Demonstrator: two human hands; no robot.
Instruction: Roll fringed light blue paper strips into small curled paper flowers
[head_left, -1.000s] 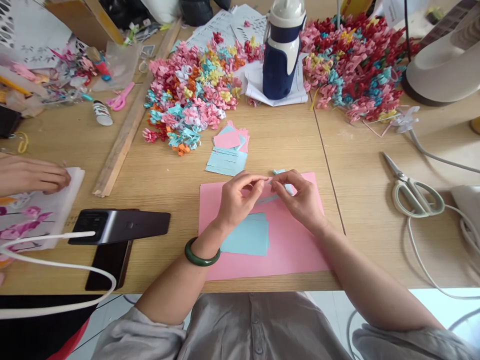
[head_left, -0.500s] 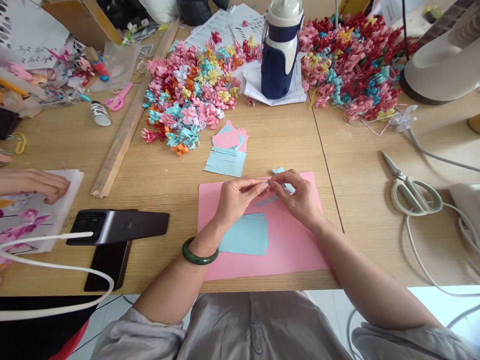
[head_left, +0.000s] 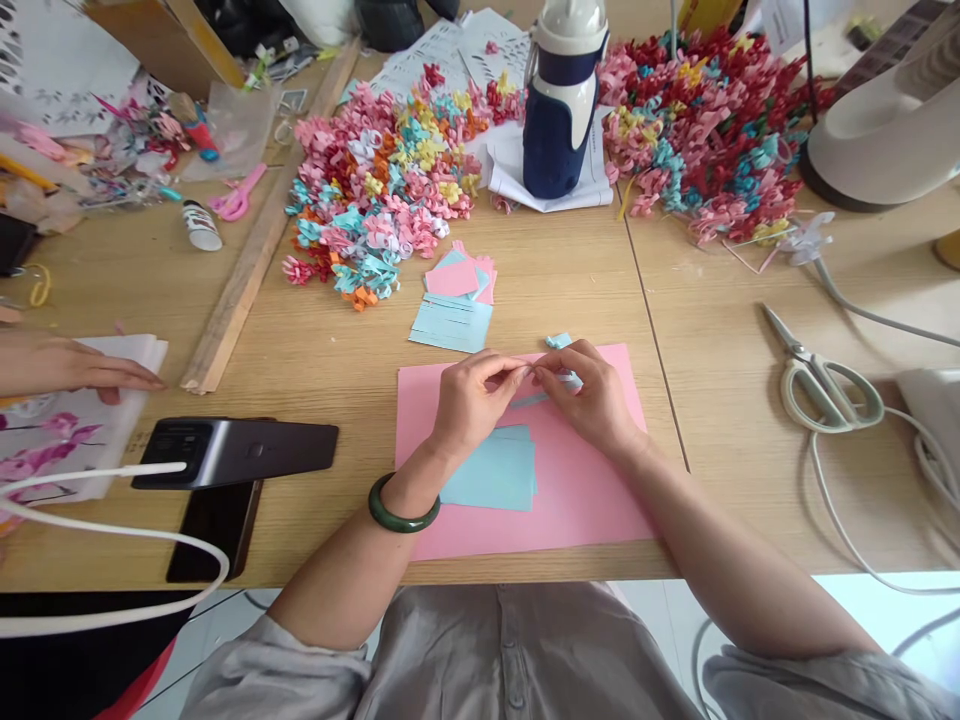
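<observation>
Both hands meet over a pink paper sheet (head_left: 592,500), fingertips pinched together. My left hand (head_left: 476,395), with a green bangle (head_left: 403,510) on its wrist, is closed at the tips of thumb and forefinger. Opposite it, my right hand (head_left: 589,395) pinches at the same spot. A narrow blue paper strip (head_left: 529,400) shows at the fingers, mostly covered by the right hand. Below the hands lies a small stack of blue paper pieces (head_left: 491,475). Just beyond them sits a small curled blue paper piece (head_left: 559,341).
Slit blue paper (head_left: 451,322) and pink pieces (head_left: 451,278) lie ahead. Behind stand heaps of curled paper flowers (head_left: 382,180) and a bottle (head_left: 559,110). Scissors (head_left: 825,380) and cables are at right; phones (head_left: 262,445), a wooden strip (head_left: 244,280) and another person's hand (head_left: 90,368) at left.
My pinched fingertips have shifted slightly left and turned a little. At the left, the other person's hand has reached rightward, its fingers straighter on the picture.
</observation>
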